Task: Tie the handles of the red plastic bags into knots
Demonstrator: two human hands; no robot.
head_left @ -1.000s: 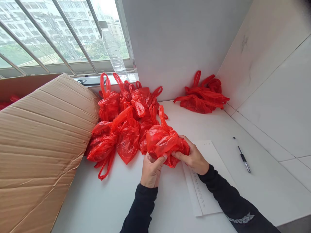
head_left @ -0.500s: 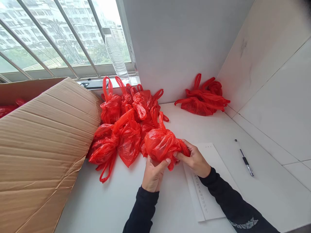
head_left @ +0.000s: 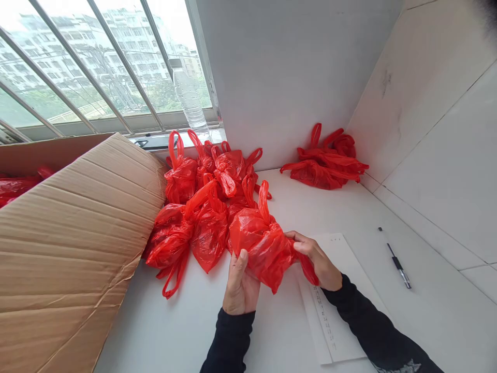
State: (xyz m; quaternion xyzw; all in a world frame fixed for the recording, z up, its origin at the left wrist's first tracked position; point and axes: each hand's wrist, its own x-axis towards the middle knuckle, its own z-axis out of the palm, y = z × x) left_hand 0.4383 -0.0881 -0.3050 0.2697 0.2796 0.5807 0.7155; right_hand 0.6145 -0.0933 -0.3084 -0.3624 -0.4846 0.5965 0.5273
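Observation:
A knotted red plastic bag [head_left: 264,246] is held between my two hands above the white table. My left hand [head_left: 240,285] supports it from below at the left, thumb up on its side, the other fingers mostly hidden beneath. On the right, my right hand [head_left: 316,259] grips the bag's gathered end, with a red strip hanging below the fingers. Several more tied red bags [head_left: 209,233] lie just behind and to the left. Under my right hand and forearm lies white paper [head_left: 345,311] with rows of writing.
An open cardboard box [head_left: 77,233] with red bags inside fills the left. A clear bottle [head_left: 190,103] stands on the windowsill. Flat red bags [head_left: 328,160] lie at the back right. A pen [head_left: 399,267] and its cap [head_left: 380,229] lie on the right.
The held bag has turned and its lower part now hangs further down. My left thumb has shifted left along it, and my right hand has moved slightly right and down. The view has tilted a little.

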